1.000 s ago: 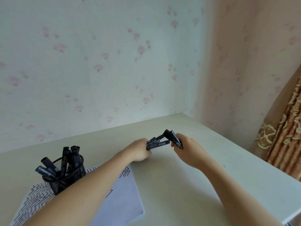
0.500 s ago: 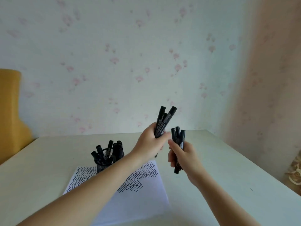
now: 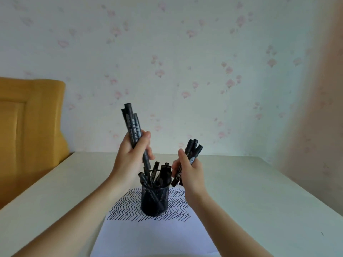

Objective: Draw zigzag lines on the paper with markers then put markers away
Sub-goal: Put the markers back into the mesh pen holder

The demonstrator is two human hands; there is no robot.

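Moved: both hands came in over the cup [image 3: 155,199] from where I had them half a second back; the left bundle [image 3: 134,130] now tipped toward it.
Hands: left hand [image 3: 130,154] gripped a fistful of markers, lower tips at the cup's rim; right hand [image 3: 187,171] gripped a second bundle [image 3: 191,154] just beside it.
Paper: the paper [image 3: 152,232] lay on the counter [image 3: 259,191] under the cup, zigzags drawn.
Risk: I judged the cup crowded; a bundle could snag on markers inside, tip it, or spill.
Hidden: bundle counts and caps unclear; zigzags behind the cup were covered.
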